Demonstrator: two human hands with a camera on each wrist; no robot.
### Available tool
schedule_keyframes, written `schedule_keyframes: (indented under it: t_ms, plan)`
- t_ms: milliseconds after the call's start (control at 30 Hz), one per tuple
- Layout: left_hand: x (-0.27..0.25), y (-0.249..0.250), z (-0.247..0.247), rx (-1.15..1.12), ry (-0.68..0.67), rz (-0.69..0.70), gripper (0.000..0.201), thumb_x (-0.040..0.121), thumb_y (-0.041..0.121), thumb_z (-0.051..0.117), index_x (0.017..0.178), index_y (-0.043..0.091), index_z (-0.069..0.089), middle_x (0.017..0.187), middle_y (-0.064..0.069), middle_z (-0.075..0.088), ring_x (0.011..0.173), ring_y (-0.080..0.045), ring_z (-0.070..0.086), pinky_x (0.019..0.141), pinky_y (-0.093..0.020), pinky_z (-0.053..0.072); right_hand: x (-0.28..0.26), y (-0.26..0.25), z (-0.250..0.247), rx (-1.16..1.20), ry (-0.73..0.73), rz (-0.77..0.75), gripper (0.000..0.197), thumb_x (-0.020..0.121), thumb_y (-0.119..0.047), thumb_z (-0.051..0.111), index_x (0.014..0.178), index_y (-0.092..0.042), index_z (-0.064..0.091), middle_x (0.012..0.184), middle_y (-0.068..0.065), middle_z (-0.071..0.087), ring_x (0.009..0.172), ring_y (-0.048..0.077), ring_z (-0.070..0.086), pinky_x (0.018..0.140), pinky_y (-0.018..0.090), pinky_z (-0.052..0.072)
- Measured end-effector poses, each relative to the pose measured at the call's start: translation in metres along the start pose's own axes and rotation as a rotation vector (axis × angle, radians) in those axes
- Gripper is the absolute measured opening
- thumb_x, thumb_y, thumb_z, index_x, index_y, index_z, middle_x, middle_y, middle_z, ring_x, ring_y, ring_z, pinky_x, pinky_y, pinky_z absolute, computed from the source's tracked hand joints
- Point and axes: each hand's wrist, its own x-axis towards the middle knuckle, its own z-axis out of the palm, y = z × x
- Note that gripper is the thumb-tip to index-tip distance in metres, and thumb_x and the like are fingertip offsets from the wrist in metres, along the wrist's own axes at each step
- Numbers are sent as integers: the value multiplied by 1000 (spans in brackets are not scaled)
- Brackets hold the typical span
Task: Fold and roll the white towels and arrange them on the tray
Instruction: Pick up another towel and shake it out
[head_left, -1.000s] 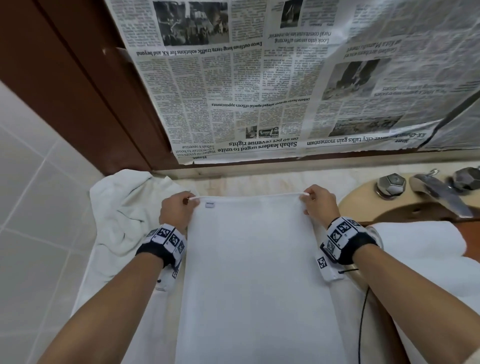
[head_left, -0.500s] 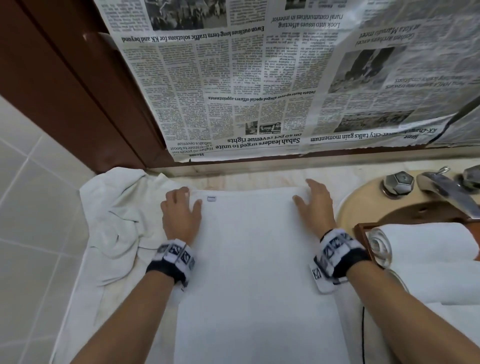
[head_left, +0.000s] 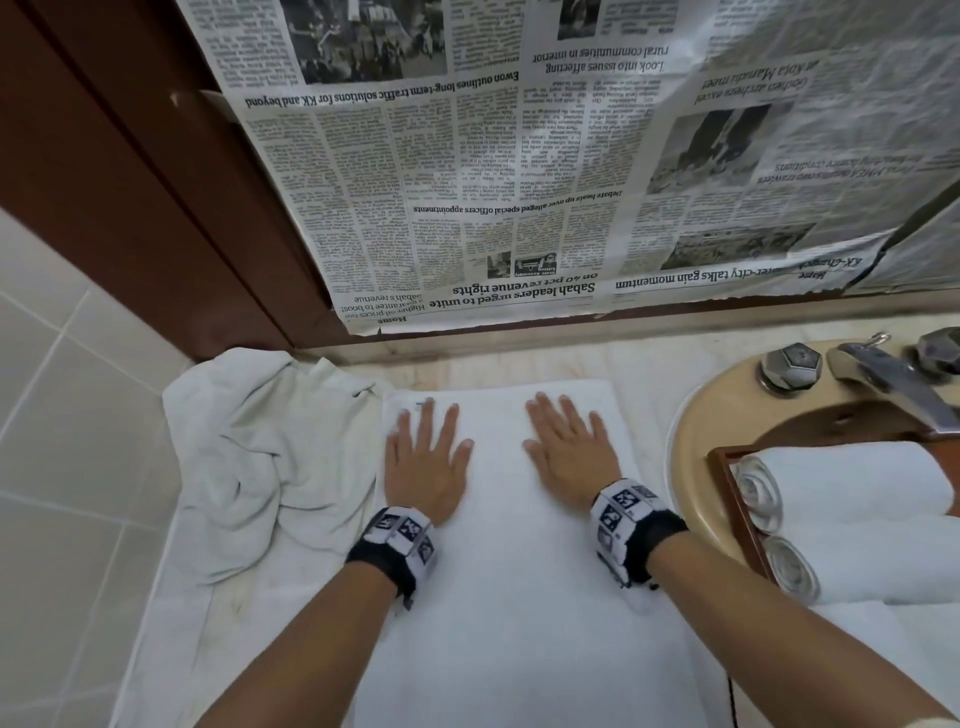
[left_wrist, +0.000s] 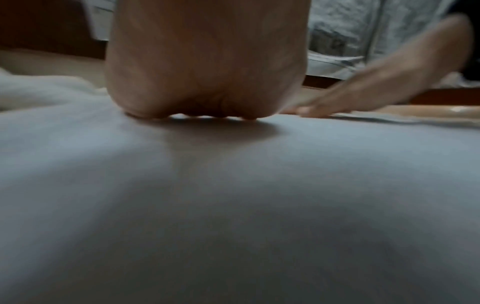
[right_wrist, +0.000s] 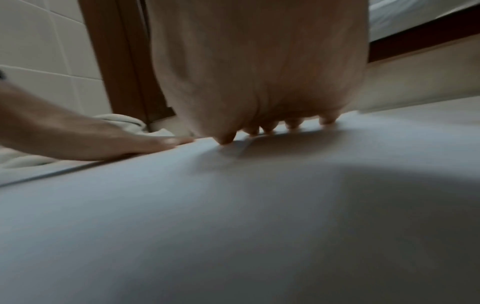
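A white towel (head_left: 509, 597) lies flat and folded lengthways on the counter in front of me. My left hand (head_left: 427, 457) presses flat on its far left part, fingers straight and spread. My right hand (head_left: 569, 449) presses flat on its far right part the same way. In the left wrist view the left palm (left_wrist: 207, 61) bears down on the towel (left_wrist: 233, 195); the right wrist view shows my right hand (right_wrist: 259, 72) with its fingertips (right_wrist: 292, 124) on the cloth (right_wrist: 233, 226). A brown tray (head_left: 740, 514) at the right holds two rolled white towels (head_left: 852, 488).
A crumpled white towel (head_left: 270, 447) is heaped at the far left of the counter. A beige sink (head_left: 701, 415) with a metal tap (head_left: 883, 374) and knob (head_left: 792, 364) sits at the far right. Newspaper (head_left: 519, 182) covers the wall behind. White tiles (head_left: 62, 415) are at the left.
Both hands let go of the towel's far corners, laid it down, and then slid inward across it with flat palms.
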Motion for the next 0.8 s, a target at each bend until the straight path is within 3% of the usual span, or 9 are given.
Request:
schedule_keyframes:
  t_ms: [133, 200, 333, 433, 567, 700, 800]
  plan:
    - [-11, -24, -7, -72, 37, -65, 63, 101, 54, 8, 159, 30, 3, 168, 4, -5, 154, -19, -6, 122, -55, 0, -13, 48, -14, 53, 10, 181, 60, 105, -45, 9, 157, -22, -9, 163, -7, -19, 151, 17, -12, 122, 47, -5]
    - [-30, -19, -10, -123, 82, -65, 68, 98, 56, 9, 159, 27, 11, 168, 2, 1, 154, -21, -4, 121, -55, -3, -26, 46, -14, 76, 48, 190, 61, 105, -43, 11, 158, -18, -6, 164, -3, -15, 152, 18, -10, 122, 46, -5]
    - [-74, 15, -1, -178, 32, 8, 76, 90, 61, -4, 159, 32, 6, 167, 8, -3, 153, -18, -10, 120, -54, -9, -72, -3, 9, 73, 40, -10, 73, 92, -54, -5, 157, -19, -3, 161, -7, -16, 151, 17, -10, 120, 44, -9]
    - [-94, 32, 17, -138, -30, 30, 71, 89, 61, -8, 158, 40, -4, 166, 11, -13, 152, -18, -15, 120, -55, -9, -90, -33, 31, 35, -18, -104, 74, 90, -57, -7, 157, -25, -6, 160, -10, -19, 150, 14, -14, 121, 46, -9]
    - [-97, 6, 21, -111, -11, -13, 69, 92, 61, -5, 157, 42, 0, 166, 11, -11, 153, -18, -10, 120, -54, -6, -85, -13, 27, 23, -12, -10, 70, 95, -59, -3, 156, -27, -11, 158, -12, -24, 150, 13, -16, 122, 44, -8]
    - [-104, -36, 12, -127, 15, -131, 61, 103, 54, 19, 159, 35, 3, 167, 9, -10, 153, -19, -4, 121, -53, 7, -94, 28, 16, 16, -20, 160, 63, 104, -49, 9, 156, -22, -12, 160, -7, -24, 150, 13, -17, 121, 44, -7]
    - [-125, -31, 9, -173, 11, -120, 64, 101, 56, 15, 159, 32, 6, 167, 6, -10, 153, -19, -8, 121, -54, 2, -117, 13, 22, 37, 23, 167, 65, 101, -49, 1, 156, -16, -9, 162, -2, -20, 151, 16, -12, 122, 45, -6]
